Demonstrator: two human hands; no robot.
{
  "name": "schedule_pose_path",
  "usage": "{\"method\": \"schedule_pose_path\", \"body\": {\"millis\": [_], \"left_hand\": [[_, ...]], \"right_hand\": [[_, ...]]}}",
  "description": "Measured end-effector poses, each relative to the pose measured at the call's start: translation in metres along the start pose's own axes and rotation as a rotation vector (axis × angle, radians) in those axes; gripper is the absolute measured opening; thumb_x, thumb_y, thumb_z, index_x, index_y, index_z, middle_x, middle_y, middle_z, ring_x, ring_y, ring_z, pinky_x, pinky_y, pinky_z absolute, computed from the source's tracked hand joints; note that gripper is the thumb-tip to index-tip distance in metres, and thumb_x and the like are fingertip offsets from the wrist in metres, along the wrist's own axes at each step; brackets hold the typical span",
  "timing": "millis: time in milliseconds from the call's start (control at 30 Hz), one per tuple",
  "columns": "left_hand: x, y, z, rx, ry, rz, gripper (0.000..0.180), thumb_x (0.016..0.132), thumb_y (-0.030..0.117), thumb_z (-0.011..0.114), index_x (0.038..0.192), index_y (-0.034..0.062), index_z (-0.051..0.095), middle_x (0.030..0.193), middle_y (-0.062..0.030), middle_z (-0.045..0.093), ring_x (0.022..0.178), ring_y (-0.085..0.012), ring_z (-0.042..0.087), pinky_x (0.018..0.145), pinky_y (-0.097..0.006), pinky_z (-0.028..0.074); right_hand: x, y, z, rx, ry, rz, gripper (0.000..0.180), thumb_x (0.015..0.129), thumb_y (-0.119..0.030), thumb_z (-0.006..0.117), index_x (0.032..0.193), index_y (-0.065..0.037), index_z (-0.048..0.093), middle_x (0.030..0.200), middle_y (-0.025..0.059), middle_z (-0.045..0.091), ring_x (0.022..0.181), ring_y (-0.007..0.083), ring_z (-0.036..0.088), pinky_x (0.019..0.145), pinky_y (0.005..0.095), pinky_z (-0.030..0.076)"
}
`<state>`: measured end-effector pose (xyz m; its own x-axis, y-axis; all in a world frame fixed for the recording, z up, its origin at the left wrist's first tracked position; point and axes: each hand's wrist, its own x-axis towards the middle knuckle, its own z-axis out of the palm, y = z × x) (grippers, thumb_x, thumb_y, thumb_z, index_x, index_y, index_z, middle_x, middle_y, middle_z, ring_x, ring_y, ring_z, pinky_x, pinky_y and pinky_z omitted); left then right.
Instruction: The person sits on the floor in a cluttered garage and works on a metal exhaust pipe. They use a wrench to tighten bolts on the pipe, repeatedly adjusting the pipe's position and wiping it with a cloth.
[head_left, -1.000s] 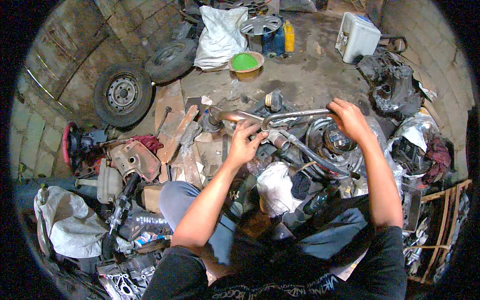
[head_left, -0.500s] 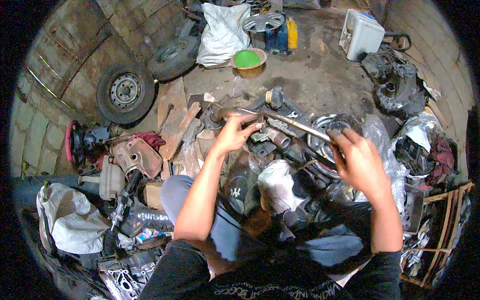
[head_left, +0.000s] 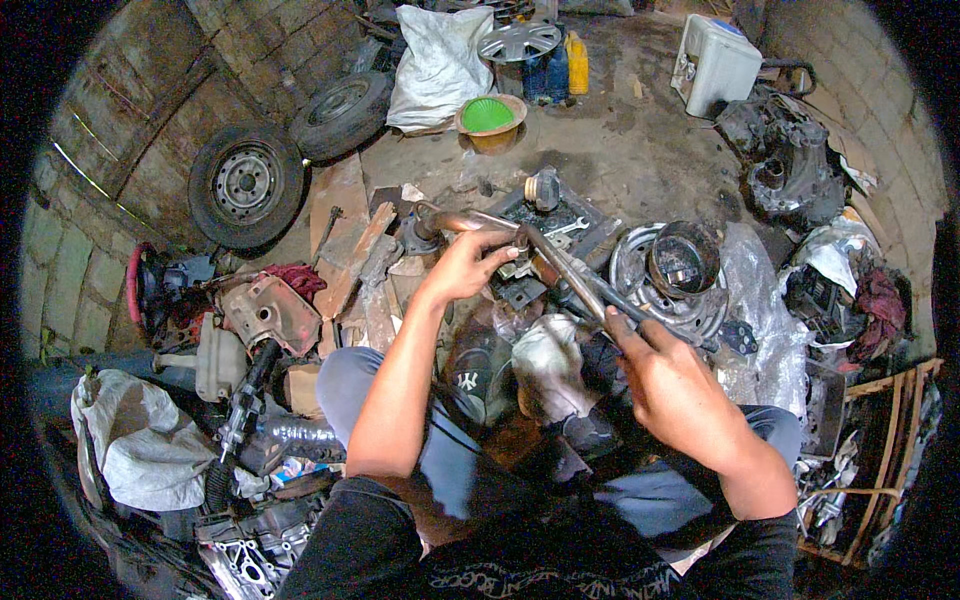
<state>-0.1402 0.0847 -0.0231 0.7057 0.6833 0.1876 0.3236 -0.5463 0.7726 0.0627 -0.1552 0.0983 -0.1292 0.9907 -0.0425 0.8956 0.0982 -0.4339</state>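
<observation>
A long metal bar (head_left: 572, 268) slants from the middle of the work spot down towards the right. Around its near end, the fingers of my right hand (head_left: 668, 385) are closed. My left hand (head_left: 472, 265) pinches the bar's far end, where a short socket-like piece meets it; the fingers partly hide that joint. Just beyond my left hand lies a rusty metal tube (head_left: 455, 217) with a bent end. Under the bar sits a greasy metal assembly (head_left: 522, 290), partly covered by my hands. An open-ended wrench (head_left: 572, 228) rests in a dark tray (head_left: 600, 222) behind it.
A wheel rim (head_left: 640, 250) holds a round dark container (head_left: 686, 258) at right. Clear plastic sheeting (head_left: 755, 300) and greasy machine parts (head_left: 790, 170) lie farther right. Wood pieces (head_left: 350, 265), a tyre (head_left: 247, 186) and a red-brown metal part (head_left: 270, 312) are at left. A bowl (head_left: 490, 138) stands ahead.
My right hand has swung towards me and to the left with the bar's near end, uncovering the wheel rim and round container. My left hand has stayed at the far end.
</observation>
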Motion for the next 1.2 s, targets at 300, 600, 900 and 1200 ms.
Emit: {"method": "schedule_pose_path", "body": {"millis": [300, 600, 900, 1200], "left_hand": [[-0.005, -0.005, -0.005, 0.031, -0.019, 0.036, 0.033, 0.088, 0.024, 0.065, 0.107, -0.003, 0.065, 0.108, -0.0183, 0.066, 0.104, -0.0289, 0.06, 0.093, -0.037, 0.044], [-0.015, -0.014, -0.004, 0.131, 0.031, 0.115, 0.036, 0.08, 0.019, 0.072, 0.109, -0.0021, 0.065, 0.111, -0.0201, 0.064, 0.105, -0.0327, 0.06, 0.094, -0.039, 0.044], [-0.024, -0.007, 0.016, 0.143, 0.197, 0.083, 0.035, 0.077, 0.02, 0.075, 0.1, -0.0037, 0.066, 0.109, -0.0224, 0.064, 0.103, -0.0353, 0.061, 0.089, -0.041, 0.047], [-0.03, -0.019, 0.027, 0.126, 0.304, 0.121, 0.035, 0.074, 0.015, 0.078, 0.101, -0.0039, 0.067, 0.108, -0.0209, 0.065, 0.102, -0.0351, 0.062, 0.088, -0.04, 0.049]], "right_hand": [[0.003, -0.021, 0.015, 0.101, 0.026, -0.014, 0.053, 0.083, -0.001, 0.055, 0.133, 0.009, 0.041, 0.094, 0.0265, 0.053, 0.08, 0.0453, 0.058, 0.072, 0.0487, 0.048], [0.001, -0.041, 0.037, 0.058, -0.099, 0.009, 0.074, 0.07, 0.003, 0.058, 0.139, 0.006, 0.031, 0.095, 0.0272, 0.051, 0.067, 0.0457, 0.059, 0.061, 0.0535, 0.05], [0.007, 0.025, -0.001, -0.279, -0.004, -0.1, 0.065, 0.074, 0.0, 0.057, 0.137, -0.007, 0.046, 0.09, 0.0178, 0.06, 0.069, 0.0365, 0.065, 0.063, 0.0452, 0.056], [0.063, 0.092, -0.033, -0.424, -0.107, -0.163, 0.062, 0.071, -0.001, 0.061, 0.132, -0.014, 0.053, 0.101, 0.0153, 0.065, 0.087, 0.0349, 0.065, 0.077, 0.045, 0.054]]}}
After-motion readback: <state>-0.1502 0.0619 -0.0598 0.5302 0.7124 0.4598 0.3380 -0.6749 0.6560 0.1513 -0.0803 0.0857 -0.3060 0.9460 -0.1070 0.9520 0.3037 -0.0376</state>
